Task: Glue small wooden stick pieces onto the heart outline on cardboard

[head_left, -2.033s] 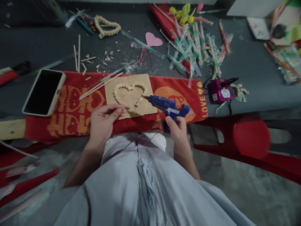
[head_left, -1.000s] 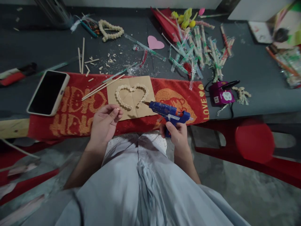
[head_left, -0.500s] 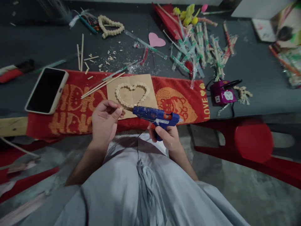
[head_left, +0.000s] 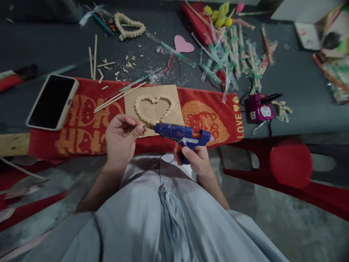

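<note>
My right hand (head_left: pixel 194 157) is wrapped round the grip of a blue glue gun (head_left: pixel 174 131), whose nozzle points left. At that nozzle, my left hand (head_left: pixel 121 136) pinches a small pale piece of wooden stick (head_left: pixel 143 126), mostly hidden by the fingertips. Just beyond both hands, a heart outline of short stick pieces (head_left: pixel 137 109) lies on a brown square of card (head_left: pixel 176 105). The card rests on a red and orange towel (head_left: pixel 152 145). Two long thin sticks (head_left: pixel 120 97) lie across the card's left edge.
A phone (head_left: pixel 51 102) lies at the towel's left end. Behind are loose stick bits (head_left: pixel 128 65), a second stick heart (head_left: pixel 118 27), a pink paper heart (head_left: pixel 183 44) and wrapped chopsticks (head_left: pixel 234 51). A purple object (head_left: pixel 260 108) sits right; a red stool (head_left: pixel 291 163) stands below.
The pale piece between my left fingertips is now right at the glue gun's nozzle tip. Both hands have otherwise barely moved, and the view has shifted slightly.
</note>
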Motion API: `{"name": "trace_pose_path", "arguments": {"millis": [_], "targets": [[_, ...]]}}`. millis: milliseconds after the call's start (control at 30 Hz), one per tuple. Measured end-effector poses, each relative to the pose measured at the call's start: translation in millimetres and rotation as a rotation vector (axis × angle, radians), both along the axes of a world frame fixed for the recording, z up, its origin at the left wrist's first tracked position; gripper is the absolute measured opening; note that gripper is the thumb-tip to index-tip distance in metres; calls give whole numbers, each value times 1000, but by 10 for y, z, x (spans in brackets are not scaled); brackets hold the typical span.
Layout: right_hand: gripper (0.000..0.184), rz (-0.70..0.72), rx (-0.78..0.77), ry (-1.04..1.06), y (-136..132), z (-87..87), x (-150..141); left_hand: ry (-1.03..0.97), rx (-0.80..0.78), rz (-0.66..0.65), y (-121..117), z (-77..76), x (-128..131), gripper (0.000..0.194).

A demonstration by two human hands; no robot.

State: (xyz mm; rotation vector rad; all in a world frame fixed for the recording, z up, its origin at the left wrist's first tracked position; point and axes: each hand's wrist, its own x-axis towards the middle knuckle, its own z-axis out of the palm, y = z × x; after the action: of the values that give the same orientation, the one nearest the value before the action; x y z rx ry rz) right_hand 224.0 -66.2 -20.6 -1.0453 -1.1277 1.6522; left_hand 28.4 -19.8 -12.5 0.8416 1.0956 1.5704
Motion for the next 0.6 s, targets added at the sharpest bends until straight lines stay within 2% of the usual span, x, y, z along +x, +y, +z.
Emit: {"name": "trace_pose_path", "arguments": {"millis": [267, 600], "targets": [[46, 3, 7, 8, 2, 0, -3, -50, 29, -16, -1, -8, -3, 38], [47, -3, -5, -16, -2, 39, 4, 64, 40, -18, -12, -59, -44, 42]]}}
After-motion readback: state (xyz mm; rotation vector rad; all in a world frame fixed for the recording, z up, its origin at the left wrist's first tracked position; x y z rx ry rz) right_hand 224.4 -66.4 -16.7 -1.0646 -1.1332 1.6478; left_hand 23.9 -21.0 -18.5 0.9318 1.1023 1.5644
